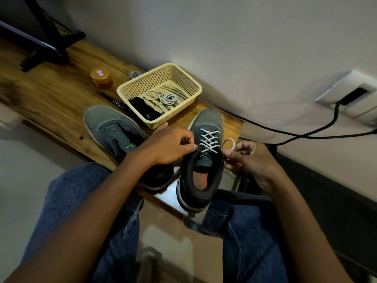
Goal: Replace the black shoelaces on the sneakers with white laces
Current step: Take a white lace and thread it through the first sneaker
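Two grey sneakers stand on a wooden table. The right sneaker (201, 164) carries a white lace (209, 140) crossed through several eyelet rows. My left hand (173, 145) pinches one lace end at the shoe's upper left eyelets. On the shoe's right side my right hand (247, 158) pinches the other end, which curls into a small loop (228, 144) above my fingers. The left sneaker (122, 139) has no lace in it. Behind the shoes, a cream plastic basket (191, 92) holds a coiled white lace (162, 97) and a black lace bundle (145, 110).
An orange-lidded jar (102, 77) and a black pen (113, 101) lie left of the basket. A black stand (40, 43) occupies the table's far left. A black cable (295, 131) runs from a wall socket (350, 94) along the table's right edge. My knees are below the table.
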The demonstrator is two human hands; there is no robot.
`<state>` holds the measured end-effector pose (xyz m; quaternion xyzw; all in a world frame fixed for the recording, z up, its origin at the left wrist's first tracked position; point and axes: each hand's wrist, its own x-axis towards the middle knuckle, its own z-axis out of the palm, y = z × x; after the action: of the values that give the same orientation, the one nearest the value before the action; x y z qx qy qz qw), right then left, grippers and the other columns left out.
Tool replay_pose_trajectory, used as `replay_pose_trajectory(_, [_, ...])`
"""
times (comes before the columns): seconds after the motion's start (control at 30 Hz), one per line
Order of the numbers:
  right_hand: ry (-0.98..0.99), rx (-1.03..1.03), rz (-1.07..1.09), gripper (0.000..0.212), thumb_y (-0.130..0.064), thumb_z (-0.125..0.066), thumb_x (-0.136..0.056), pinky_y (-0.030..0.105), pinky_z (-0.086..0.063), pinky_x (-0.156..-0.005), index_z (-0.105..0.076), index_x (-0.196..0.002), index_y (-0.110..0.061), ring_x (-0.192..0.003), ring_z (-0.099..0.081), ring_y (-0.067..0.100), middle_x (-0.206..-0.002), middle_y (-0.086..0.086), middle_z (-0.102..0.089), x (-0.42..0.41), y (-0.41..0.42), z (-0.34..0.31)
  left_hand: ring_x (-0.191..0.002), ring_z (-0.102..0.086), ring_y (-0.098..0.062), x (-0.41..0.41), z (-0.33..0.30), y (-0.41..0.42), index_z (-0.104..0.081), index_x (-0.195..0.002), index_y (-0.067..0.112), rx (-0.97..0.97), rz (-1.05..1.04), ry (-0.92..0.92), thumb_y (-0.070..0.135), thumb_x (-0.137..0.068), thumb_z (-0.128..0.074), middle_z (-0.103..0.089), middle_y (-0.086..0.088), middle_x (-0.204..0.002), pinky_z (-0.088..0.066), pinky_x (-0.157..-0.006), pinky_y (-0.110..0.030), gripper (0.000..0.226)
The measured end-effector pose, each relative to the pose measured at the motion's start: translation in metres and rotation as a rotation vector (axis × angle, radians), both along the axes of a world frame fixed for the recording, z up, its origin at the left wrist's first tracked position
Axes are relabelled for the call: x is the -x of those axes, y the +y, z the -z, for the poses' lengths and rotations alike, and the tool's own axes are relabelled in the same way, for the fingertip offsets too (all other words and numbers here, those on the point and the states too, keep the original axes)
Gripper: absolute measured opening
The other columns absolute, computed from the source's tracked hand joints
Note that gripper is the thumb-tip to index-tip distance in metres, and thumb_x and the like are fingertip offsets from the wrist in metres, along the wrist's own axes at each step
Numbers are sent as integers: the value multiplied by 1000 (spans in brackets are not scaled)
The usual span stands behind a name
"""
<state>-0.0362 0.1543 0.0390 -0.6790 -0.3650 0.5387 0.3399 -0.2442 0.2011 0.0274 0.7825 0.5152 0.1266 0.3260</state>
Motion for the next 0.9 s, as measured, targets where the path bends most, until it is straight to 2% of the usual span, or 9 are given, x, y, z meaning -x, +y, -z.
replay_pose_trajectory(0.17, [49, 38, 6, 15, 5, -62, -86, 17, -55, -51, -54, -75, 0, -49, -63, 11, -69, 17, -58, -1, 0, -1, -80, -58, -16, 1, -4, 0, -65, -79, 17, 49, -2, -38, 31, -91, -61, -66, 3, -77, -29, -108, -38, 19])
replay_pose_trajectory(0.27, [55, 32, 12, 15, 4, -63, -86, 19, -56, -53, -55, -74, -1, -51, -63, 14, -68, 16, -58, -1, -1, -3, -80, -55, -13, 0, -5, -2, -64, -79, 20, 39, -7, -14, 34, -92, -59, -62, 9, -73, -25, -109, -33, 20])
replay_pose_trajectory(0.4, [67, 0, -17, 5, -6, -63, -89, 18, -52, -49, -61, -84, -5, -58, -62, 12, -73, 11, -65, -2, -2, -4, -69, -65, -12, 3, -5, -2, -67, -77, 22, 109, -17, -93, 42, -92, -57, -68, 6, -67, -52, -79, -34, 27])
replay_pose_trajectory(0.53, [241, -92, 116, 6, -8, -61, -91, 15, -48, -48, -63, -86, -5, -56, -60, 9, -71, 6, -67, -3, -1, -10, -54, -49, -12, 12, -8, 4, -68, -71, 15, 123, -62, -249, 45, -89, -59, -57, -3, -57, -41, -60, -29, 36])
replay_pose_trajectory(0.63, [256, -241, 221, 4, -9, -62, -89, 15, -49, -51, -65, -88, -6, -57, -61, 8, -68, 2, -69, -6, 0, -15, -44, -39, 2, 13, -18, 2, -65, -71, 4, 174, -98, -412, 39, -91, -58, -48, 13, -45, -32, -50, -12, 41])
replay_pose_trajectory(0.7, [233, -341, 245, 6, -10, -62, -90, 15, -50, -54, -65, -85, -9, -60, -62, 8, -68, 1, -69, -6, -1, -21, -46, -39, 1, 12, -25, 2, -66, -74, 4, 192, -140, -558, 43, -87, -57, -51, 11, -52, -31, -48, -11, 42])
replay_pose_trajectory(0.77, [222, -433, 249, 7, -11, -62, -90, 17, -51, -58, -66, -84, -10, -64, -63, 11, -71, 1, -68, -3, -1, -27, -51, -39, -3, 10, -31, 2, -67, -75, 11, 182, -185, -669, 45, -85, -55, -53, 1, -62, -31, -48, -13, 37])
replay_pose_trajectory(0.83, [192, -510, 231, 6, -10, -62, -90, 19, -53, -63, -67, -88, -10, -67, -63, 13, -73, 2, -67, 2, -2, -32, -54, -42, -2, 7, -33, 3, -67, -75, 13, 163, -222, -743, 34, -92, -55, -55, 7, -60, -33, -51, -11, 30])
replay_pose_trajectory(0.9, [123, -554, 192, 7, -7, -62, -90, 20, -53, -65, -69, -92, -10, -68, -65, 13, -76, 3, -68, 9, -2, -36, -64, -50, -1, 1, -34, 1, -68, -78, 15, 118, -205, -767, 24, -96, -55, -64, 12, -68, -39, -60, -11, 23])
